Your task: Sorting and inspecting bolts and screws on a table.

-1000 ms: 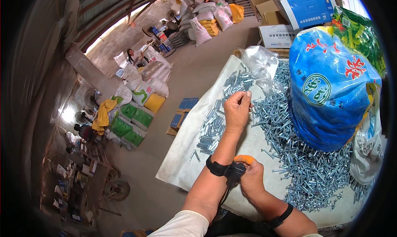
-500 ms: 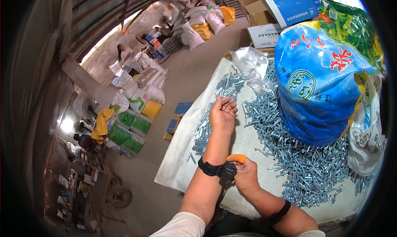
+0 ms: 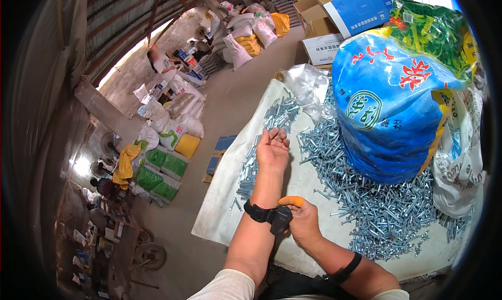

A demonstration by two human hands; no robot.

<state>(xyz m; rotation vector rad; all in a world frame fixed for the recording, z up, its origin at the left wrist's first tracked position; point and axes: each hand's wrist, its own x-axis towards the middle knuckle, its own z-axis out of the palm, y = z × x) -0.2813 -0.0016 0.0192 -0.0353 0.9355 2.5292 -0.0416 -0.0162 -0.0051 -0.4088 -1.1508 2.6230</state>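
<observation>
My left hand (image 3: 273, 150) is turned palm up over the white cloth (image 3: 219, 206), its fingers loosely curled and apart, with nothing in it. A black strap with a boxy black device (image 3: 281, 220) sits around my left forearm. My right hand (image 3: 304, 224), an orange cover on one finger, is closed at that device and its strap; the fingertips are partly hidden. Beside my left hand lie rows of silver screws (image 3: 248, 177). A large heap of loose silver screws (image 3: 374, 211) spreads to the right. Another black band (image 3: 348, 268) circles my right forearm.
A bulging blue bag (image 3: 387, 117) stands on the heap, with a green bag (image 3: 429, 36) behind and a white plastic bag (image 3: 455, 179) beside it. Clear plastic (image 3: 306, 85) and cardboard boxes (image 3: 358, 9) are at the back. Filled sacks (image 3: 162, 164) and a person (image 3: 162, 64) are left.
The whole view has shifted slightly, so the table and bags appear further left. Both hands keep nearly the same pose. The distant person has changed posture.
</observation>
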